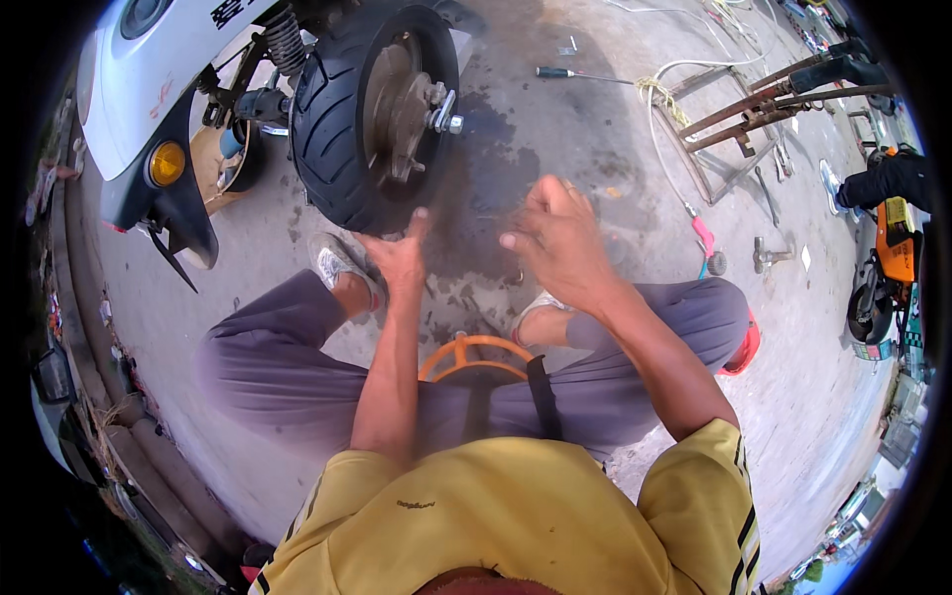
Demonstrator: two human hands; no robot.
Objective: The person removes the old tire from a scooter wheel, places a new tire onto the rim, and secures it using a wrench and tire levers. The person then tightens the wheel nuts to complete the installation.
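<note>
Both my hands are raised in front of the rear wheel of a white scooter. My left hand is just below the black tyre, thumb up and fingers spread, with nothing seen in it; whether its fingertips touch the rubber I cannot tell. To the right, my right hand hovers over the stained ground, its fingers loosely curled and the thumb held apart. No object shows in it, though its palm side is partly hidden. A bolt with a nut sticks out from the dirty wheel hub.
A screwdriver lies beyond my right hand. Farther right are a metal frame stand, a hose with a pink end and a hammer. An orange seat frame shows between my legs. An orange vehicle stands at the far right.
</note>
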